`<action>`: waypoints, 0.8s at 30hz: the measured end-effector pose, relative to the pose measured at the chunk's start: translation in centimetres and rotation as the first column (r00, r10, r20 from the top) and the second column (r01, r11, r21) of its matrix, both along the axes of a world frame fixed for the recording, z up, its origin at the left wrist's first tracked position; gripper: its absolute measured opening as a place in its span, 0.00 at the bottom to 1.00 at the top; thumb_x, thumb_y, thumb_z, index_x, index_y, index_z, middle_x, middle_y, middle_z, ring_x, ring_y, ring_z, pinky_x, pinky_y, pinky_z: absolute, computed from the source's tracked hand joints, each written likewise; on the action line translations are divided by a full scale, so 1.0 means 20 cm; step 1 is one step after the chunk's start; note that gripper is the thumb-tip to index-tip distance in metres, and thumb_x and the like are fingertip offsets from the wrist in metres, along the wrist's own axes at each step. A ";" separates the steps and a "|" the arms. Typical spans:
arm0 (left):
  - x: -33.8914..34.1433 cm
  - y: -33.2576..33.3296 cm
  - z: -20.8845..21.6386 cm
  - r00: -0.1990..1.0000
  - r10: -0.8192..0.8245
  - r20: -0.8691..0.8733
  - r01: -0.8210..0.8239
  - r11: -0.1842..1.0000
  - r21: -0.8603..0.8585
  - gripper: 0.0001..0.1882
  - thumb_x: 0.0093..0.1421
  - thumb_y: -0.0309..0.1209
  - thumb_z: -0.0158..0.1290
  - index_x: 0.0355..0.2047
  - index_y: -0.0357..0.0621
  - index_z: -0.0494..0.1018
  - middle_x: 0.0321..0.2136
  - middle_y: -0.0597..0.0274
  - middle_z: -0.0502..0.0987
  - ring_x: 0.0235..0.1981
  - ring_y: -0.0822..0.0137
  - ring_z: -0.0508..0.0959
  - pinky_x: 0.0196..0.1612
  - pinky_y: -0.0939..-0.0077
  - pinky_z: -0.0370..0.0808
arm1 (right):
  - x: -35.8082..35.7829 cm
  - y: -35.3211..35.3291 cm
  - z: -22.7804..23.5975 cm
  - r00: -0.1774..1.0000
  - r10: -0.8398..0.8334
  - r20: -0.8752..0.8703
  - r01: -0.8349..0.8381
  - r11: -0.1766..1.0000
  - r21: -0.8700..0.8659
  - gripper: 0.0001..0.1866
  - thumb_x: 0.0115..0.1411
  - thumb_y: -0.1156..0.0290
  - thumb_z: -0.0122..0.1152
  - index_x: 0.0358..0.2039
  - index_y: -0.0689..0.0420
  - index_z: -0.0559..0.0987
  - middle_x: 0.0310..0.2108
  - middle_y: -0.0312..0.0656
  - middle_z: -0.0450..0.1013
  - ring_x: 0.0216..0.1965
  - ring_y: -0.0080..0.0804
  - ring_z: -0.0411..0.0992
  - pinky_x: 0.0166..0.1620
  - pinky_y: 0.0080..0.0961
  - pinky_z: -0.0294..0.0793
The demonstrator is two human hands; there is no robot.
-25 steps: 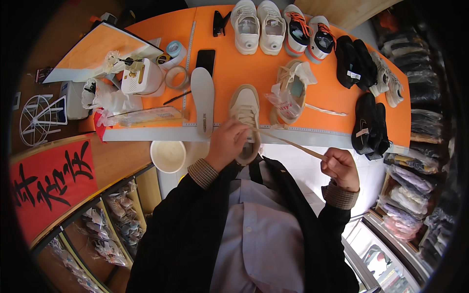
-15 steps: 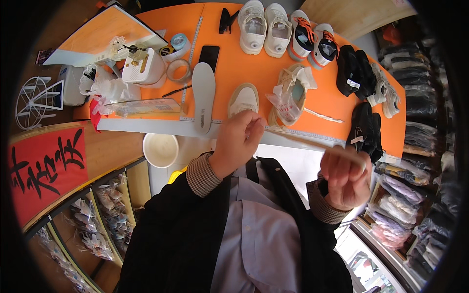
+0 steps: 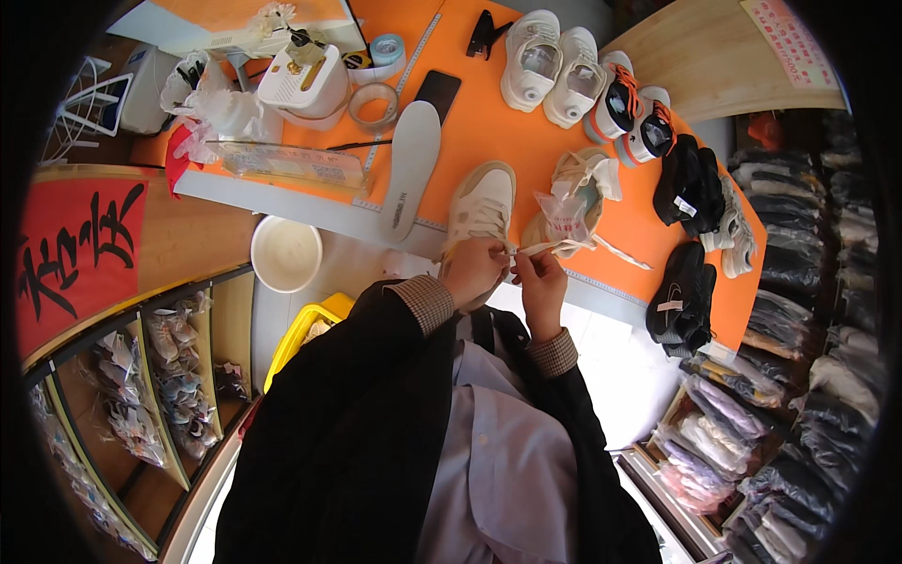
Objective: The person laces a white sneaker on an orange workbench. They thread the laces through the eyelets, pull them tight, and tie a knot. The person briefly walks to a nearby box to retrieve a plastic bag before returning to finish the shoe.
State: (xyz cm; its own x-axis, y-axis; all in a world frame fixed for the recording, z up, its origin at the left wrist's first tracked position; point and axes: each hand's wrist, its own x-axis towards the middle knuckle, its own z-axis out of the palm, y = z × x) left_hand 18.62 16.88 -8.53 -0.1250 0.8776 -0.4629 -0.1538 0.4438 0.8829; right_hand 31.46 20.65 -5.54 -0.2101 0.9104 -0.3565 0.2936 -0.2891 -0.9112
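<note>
A beige-and-white sneaker (image 3: 481, 199) with laces over its tongue points away from me at the table's front edge. My left hand (image 3: 473, 273) is closed over its heel end, fingertips pinched at a white shoelace (image 3: 514, 256). Close beside it, my right hand (image 3: 542, 289) pinches the shoelace too, thumb and fingers together. The back of the sneaker is hidden by my hands. Just right stands a matching sneaker (image 3: 566, 202), its tongue pulled open and a clear plastic packet in it; a loose lace (image 3: 622, 252) trails from it. A grey insole (image 3: 412, 169) lies to the left.
On the orange table (image 3: 498, 141) are a phone (image 3: 439, 94), a tape roll (image 3: 373, 105), a stapler (image 3: 487, 34), a white box (image 3: 303, 83) and a clear sign stand (image 3: 296, 167). White sneakers (image 3: 534, 61) and black shoes (image 3: 684, 291) stand around right. A white bucket (image 3: 287, 254) is below left.
My right hand has come in from the far right to beside my left hand, and the stretched lace has shortened between them. The view has shifted, showing more of the sneaker.
</note>
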 end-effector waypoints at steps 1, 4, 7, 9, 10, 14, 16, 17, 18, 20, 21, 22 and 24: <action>0.02 -0.01 -0.01 0.994 0.056 0.091 -0.054 0.998 -0.019 0.06 0.57 0.24 0.50 0.30 0.31 0.73 0.22 0.57 0.77 0.23 0.71 0.77 0.26 0.78 0.73 | -0.01 -0.01 -0.01 1.000 -0.014 -0.006 0.015 0.999 0.035 0.06 0.59 0.74 0.55 0.32 0.65 0.75 0.24 0.39 0.75 0.23 0.20 0.72 0.27 0.17 0.72; 0.07 -0.01 -0.04 0.987 0.135 0.090 -0.132 0.990 -0.039 0.07 0.57 0.22 0.52 0.36 0.31 0.72 0.26 0.57 0.78 0.27 0.72 0.77 0.29 0.79 0.74 | -0.01 -0.03 -0.08 0.998 -0.052 0.030 0.047 0.990 0.136 0.05 0.58 0.75 0.56 0.30 0.65 0.75 0.23 0.40 0.74 0.22 0.20 0.71 0.26 0.19 0.71; 0.11 -0.02 -0.10 0.962 0.200 0.185 -0.196 0.980 -0.038 0.08 0.57 0.22 0.52 0.37 0.31 0.72 0.29 0.56 0.78 0.29 0.71 0.77 0.32 0.78 0.75 | -0.01 -0.04 -0.09 0.952 -0.018 0.305 -0.101 0.924 0.368 0.05 0.56 0.76 0.58 0.28 0.65 0.74 0.20 0.41 0.72 0.21 0.21 0.70 0.25 0.23 0.70; 0.12 -0.02 -0.11 0.945 0.237 0.223 -0.241 0.971 -0.010 0.08 0.57 0.22 0.52 0.37 0.32 0.73 0.29 0.56 0.79 0.30 0.70 0.77 0.33 0.77 0.75 | -0.02 -0.04 -0.08 0.942 0.004 0.336 -0.147 0.904 0.402 0.05 0.55 0.76 0.59 0.28 0.65 0.74 0.22 0.41 0.73 0.22 0.22 0.71 0.26 0.22 0.71; 0.12 -0.03 -0.09 0.949 0.251 0.193 -0.259 0.966 0.020 0.08 0.56 0.22 0.52 0.36 0.32 0.73 0.29 0.55 0.79 0.30 0.69 0.78 0.33 0.77 0.75 | -0.02 -0.04 -0.08 0.936 0.013 0.352 -0.170 0.893 0.418 0.05 0.55 0.77 0.60 0.29 0.65 0.74 0.23 0.42 0.73 0.23 0.22 0.72 0.27 0.22 0.71; 0.11 -0.02 -0.01 0.963 0.268 0.037 -0.270 0.961 0.058 0.07 0.54 0.22 0.53 0.33 0.32 0.75 0.27 0.54 0.79 0.29 0.68 0.78 0.34 0.76 0.74 | -0.03 -0.03 -0.10 0.904 0.060 0.424 -0.303 0.789 0.535 0.05 0.52 0.78 0.61 0.26 0.64 0.73 0.22 0.43 0.71 0.22 0.29 0.71 0.26 0.24 0.71; 0.09 -0.02 0.00 0.969 0.245 0.027 -0.246 0.968 0.039 0.07 0.53 0.23 0.53 0.32 0.32 0.76 0.26 0.54 0.79 0.29 0.68 0.78 0.34 0.75 0.74 | -0.02 -0.01 -0.11 0.867 0.083 0.491 -0.393 0.718 0.574 0.06 0.51 0.78 0.62 0.25 0.63 0.72 0.21 0.44 0.69 0.21 0.32 0.71 0.26 0.25 0.71; 0.09 -0.02 0.00 0.972 0.234 0.023 -0.235 0.972 0.030 0.06 0.53 0.23 0.53 0.31 0.32 0.76 0.26 0.54 0.79 0.29 0.68 0.78 0.34 0.74 0.74 | -0.02 -0.01 -0.10 0.856 0.087 0.510 -0.414 0.705 0.575 0.07 0.51 0.78 0.62 0.24 0.63 0.72 0.22 0.44 0.69 0.21 0.33 0.71 0.26 0.26 0.71; 0.09 -0.02 -0.01 0.969 0.245 0.035 -0.245 0.969 0.015 0.06 0.54 0.23 0.53 0.30 0.32 0.76 0.25 0.54 0.79 0.28 0.67 0.78 0.33 0.74 0.74 | -0.02 0.00 -0.10 0.845 0.092 0.526 -0.434 0.692 0.577 0.07 0.51 0.78 0.63 0.24 0.63 0.72 0.22 0.45 0.69 0.22 0.34 0.71 0.26 0.26 0.71; 0.10 -0.02 -0.01 0.962 0.267 0.059 -0.266 0.964 -0.014 0.07 0.54 0.24 0.52 0.30 0.32 0.76 0.25 0.55 0.79 0.27 0.66 0.78 0.32 0.74 0.74 | -0.02 0.00 -0.09 0.850 0.088 0.519 -0.429 0.688 0.586 0.07 0.50 0.78 0.62 0.24 0.63 0.71 0.22 0.45 0.69 0.22 0.37 0.70 0.26 0.29 0.70; 0.10 -0.02 -0.02 0.962 0.272 0.028 -0.272 0.962 -0.010 0.07 0.55 0.24 0.52 0.30 0.32 0.76 0.24 0.55 0.78 0.26 0.66 0.78 0.31 0.74 0.74 | -0.03 -0.01 -0.09 0.864 0.079 0.498 -0.405 0.698 0.591 0.07 0.50 0.78 0.61 0.23 0.62 0.71 0.22 0.45 0.68 0.22 0.39 0.70 0.26 0.30 0.70; 0.11 -0.02 -0.03 0.961 0.278 -0.003 -0.278 0.961 -0.007 0.07 0.55 0.25 0.51 0.29 0.31 0.75 0.23 0.55 0.78 0.25 0.66 0.77 0.29 0.74 0.74 | -0.03 -0.02 -0.09 0.876 0.069 0.477 -0.380 0.707 0.596 0.07 0.49 0.79 0.60 0.23 0.62 0.70 0.22 0.45 0.68 0.22 0.41 0.69 0.27 0.32 0.69; 0.13 -0.01 -0.07 0.962 0.272 -0.018 -0.273 0.962 -0.024 0.08 0.56 0.25 0.51 0.29 0.31 0.75 0.21 0.54 0.77 0.22 0.67 0.77 0.26 0.74 0.74 | -0.03 -0.02 -0.09 0.877 0.068 0.475 -0.376 0.713 0.592 0.06 0.49 0.79 0.60 0.23 0.62 0.70 0.22 0.45 0.68 0.23 0.40 0.70 0.27 0.31 0.70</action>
State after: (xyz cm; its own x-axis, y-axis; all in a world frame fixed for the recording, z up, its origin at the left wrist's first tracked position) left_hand 21.23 16.69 -9.95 -0.3643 0.7973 -0.4812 -0.2596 0.4093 0.8747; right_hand 30.88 20.29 -7.28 -0.4204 0.8835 0.2067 0.6382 0.4498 -0.6248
